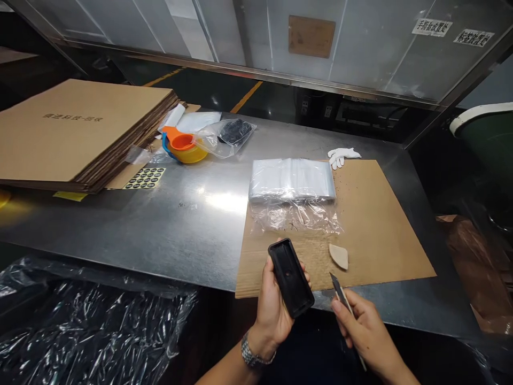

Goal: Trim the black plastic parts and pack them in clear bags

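My left hand (272,305) is wrapped round a black rectangular molded part (292,278), its hollow side turned up toward me. A small hole shows in the floor of the hollow. In my right hand (360,321) is a slim craft knife (340,291), gripped like a pen with its pointed blade toward the table. The blade is apart from the black part. Just beyond the knife tip, a beige wedge-shaped piece (339,256) lies on a flat cardboard sheet (385,224). A stack of clear plastic bags (292,179) rests on the same sheet.
A pile of flat cardboard (88,123) stands at the left, beside a sticker sheet (145,178). Near it are an orange and yellow tape roll (186,148) and a bag with black contents (234,132). A white glove (342,156) lies behind. Black plastic wrapping (88,321) fills the lower left.
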Demonstrator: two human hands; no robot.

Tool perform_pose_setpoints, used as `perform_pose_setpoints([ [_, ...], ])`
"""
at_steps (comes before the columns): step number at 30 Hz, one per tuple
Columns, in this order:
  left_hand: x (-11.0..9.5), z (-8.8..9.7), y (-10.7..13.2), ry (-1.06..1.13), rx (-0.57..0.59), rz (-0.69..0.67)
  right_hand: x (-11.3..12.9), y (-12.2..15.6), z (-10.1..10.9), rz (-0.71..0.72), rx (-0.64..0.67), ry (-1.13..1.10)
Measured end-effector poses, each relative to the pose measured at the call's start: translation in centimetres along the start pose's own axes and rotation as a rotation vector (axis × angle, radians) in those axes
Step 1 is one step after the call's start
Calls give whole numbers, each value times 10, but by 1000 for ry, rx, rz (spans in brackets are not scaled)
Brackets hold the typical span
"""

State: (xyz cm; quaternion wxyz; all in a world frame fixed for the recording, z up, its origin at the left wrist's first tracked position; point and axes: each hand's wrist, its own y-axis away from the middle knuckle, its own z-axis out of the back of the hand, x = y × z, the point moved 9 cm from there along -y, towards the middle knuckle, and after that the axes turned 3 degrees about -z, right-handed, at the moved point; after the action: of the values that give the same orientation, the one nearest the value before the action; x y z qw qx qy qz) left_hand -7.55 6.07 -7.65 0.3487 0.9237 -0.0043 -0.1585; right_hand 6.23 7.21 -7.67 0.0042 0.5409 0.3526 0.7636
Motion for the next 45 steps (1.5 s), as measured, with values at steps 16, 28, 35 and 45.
perform_pose_setpoints([
  [16,2,4,2,29,-47,51,-11,-8,-14,-6,-78,-217],
  [28,5,2,5,-19,-19,-4,18,0,-6,6,-57,145],
  [35,4,1,12,-49,-34,-67,34,-3,-23,96,38,412],
  [45,29,0,6,-32,37,285,29,1,-13,140,42,305],
])
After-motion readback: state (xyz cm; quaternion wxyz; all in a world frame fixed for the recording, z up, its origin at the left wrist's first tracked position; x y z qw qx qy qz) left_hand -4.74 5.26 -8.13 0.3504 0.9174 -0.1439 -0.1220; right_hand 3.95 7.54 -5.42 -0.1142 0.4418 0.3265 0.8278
